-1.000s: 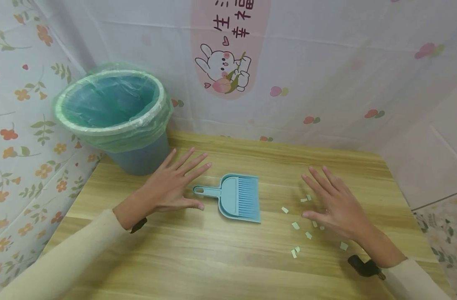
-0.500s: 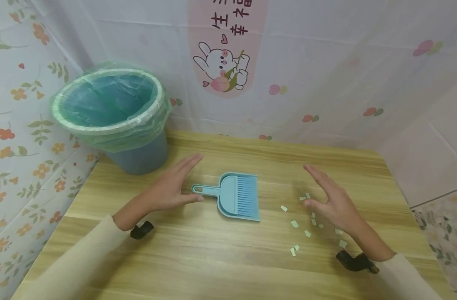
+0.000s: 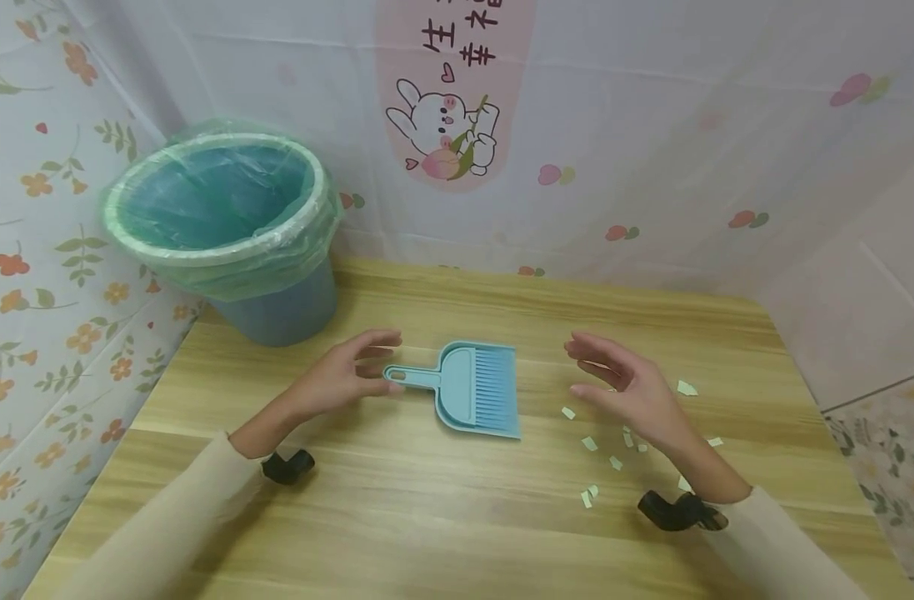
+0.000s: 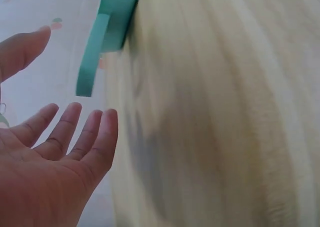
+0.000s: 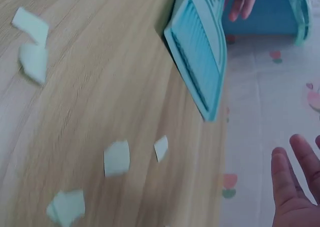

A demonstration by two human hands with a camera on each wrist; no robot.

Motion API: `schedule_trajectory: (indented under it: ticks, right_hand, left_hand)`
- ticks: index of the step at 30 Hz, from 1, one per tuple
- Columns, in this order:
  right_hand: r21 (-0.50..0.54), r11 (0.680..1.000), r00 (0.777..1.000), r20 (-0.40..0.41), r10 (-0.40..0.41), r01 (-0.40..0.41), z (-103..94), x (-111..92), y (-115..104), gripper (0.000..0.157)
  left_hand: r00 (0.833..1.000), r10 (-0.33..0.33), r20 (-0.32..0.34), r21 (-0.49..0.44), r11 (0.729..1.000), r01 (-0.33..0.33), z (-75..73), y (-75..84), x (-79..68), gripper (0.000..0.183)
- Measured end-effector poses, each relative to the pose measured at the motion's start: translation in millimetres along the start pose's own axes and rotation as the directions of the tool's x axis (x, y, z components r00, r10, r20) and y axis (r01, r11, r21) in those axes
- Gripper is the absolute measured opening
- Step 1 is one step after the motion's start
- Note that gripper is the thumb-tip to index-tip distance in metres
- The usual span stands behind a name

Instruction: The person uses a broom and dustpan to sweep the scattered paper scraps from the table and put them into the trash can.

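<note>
In the head view, a light blue dustpan lies flat on the wooden table with a matching brush nested in it, bristles to the right. Its handle points at my left hand, whose thumb and loosely bent fingers are spread on either side of the handle's end. The left wrist view shows a gap between those fingers and the handle. Small pale green paper scraps lie scattered right of the dustpan. My right hand hovers over some of them, fingers slightly bent and holding nothing; it partly hides the scraps underneath.
A blue trash bin with a green plastic liner stands at the table's back left corner. White patterned cloth hangs behind the table and along its left side.
My left hand has drawn its spread fingers together and lowered near the handle. My right hand has moved left toward the dustpan, with fingers bending more, uncovering several scraps on the right.
</note>
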State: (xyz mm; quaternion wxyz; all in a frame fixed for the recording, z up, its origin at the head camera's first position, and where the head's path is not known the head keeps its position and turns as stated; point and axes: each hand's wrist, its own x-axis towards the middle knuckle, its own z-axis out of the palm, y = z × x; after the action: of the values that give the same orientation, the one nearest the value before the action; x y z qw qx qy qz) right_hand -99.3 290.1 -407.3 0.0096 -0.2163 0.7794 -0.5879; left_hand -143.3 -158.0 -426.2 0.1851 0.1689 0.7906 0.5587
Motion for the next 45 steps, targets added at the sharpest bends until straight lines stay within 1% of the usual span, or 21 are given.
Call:
schedule_trajectory:
  ticks: [4,10,13,18,22,26,31,45]
  right_hand:
    - [0.026,1.0,1.0,0.024,0.015,-0.015,12.0,9.8,3.0,0.066]
    - [0.025,0.998,0.997,0.063,0.053,-0.055,31.7,23.4,4.0,0.066]
    - [0.025,0.997,0.994,0.085,0.065,-0.067,42.9,31.6,3.4,0.064]
    - [0.054,0.996,0.992,0.108,0.059,-0.065,64.2,47.8,3.0,0.058]
    - [0.046,0.996,0.991,0.119,0.065,-0.071,80.7,59.7,0.7,0.054]
    - [0.013,0.996,0.987,0.135,0.082,-0.084,95.3,70.3,-3.5,0.049]
    - [-0.011,0.998,0.984,0.162,0.067,-0.067,110.8,81.8,-5.2,0.043]
    - [-0.039,0.999,0.982,0.189,0.019,-0.012,137.1,97.8,-4.0,0.034]
  left_hand:
    - [0.999,-0.031,-0.008,-0.054,0.998,0.031,1.4,-6.3,0.7,0.076]
    - [0.996,-0.084,-0.001,-0.086,0.993,0.084,4.7,-13.7,3.0,0.07]
    - [0.996,-0.093,0.0,-0.096,0.991,0.092,6.3,-16.3,4.3,0.064]
    - [0.994,-0.111,-0.003,-0.125,0.986,0.11,9.4,-18.7,6.6,0.053]
    - [0.992,-0.129,-0.008,-0.114,0.985,0.127,11.5,-18.6,7.2,0.048]
    - [0.991,-0.134,-0.016,-0.089,0.987,0.132,12.3,-17.9,7.0,0.047]
    - [0.99,-0.139,-0.019,-0.082,0.987,0.137,13.2,-17.7,7.3,0.043]
    - [0.992,-0.125,-0.028,-0.081,0.989,0.122,14.2,-18.6,6.8,0.039]
